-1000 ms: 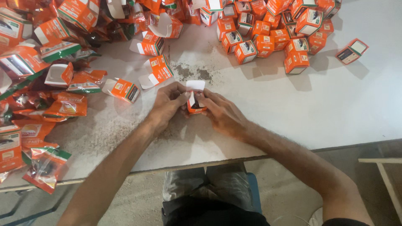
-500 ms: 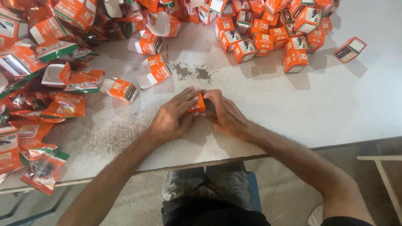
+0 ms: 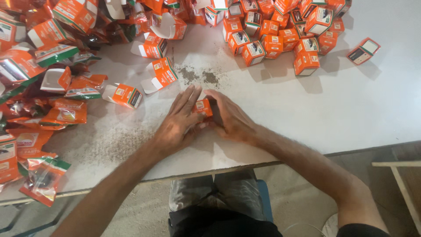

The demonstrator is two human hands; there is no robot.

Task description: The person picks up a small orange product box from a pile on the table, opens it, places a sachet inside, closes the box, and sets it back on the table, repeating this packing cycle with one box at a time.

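Now | left hand point(image 3: 177, 125) and right hand point(image 3: 230, 118) pressed together around small orange box point(image 3: 202, 106) | on white table point(image 3: 272, 109)

view: one head-worn camera; no second view shares the scene.
direction: it looks steeply down and forward over the white bench point(image 3: 307, 114).
distance: near, about arm's reach; both forearms enter from the bottom edge and meet at the frame centre.
centre: left hand point(image 3: 177, 125) and right hand point(image 3: 232, 120).
upper part: heaps of orange boxes point(image 3: 280, 30) along the top and left edges.
lower part: the bench's front edge crosses the frame, with the person's lap and the floor below.
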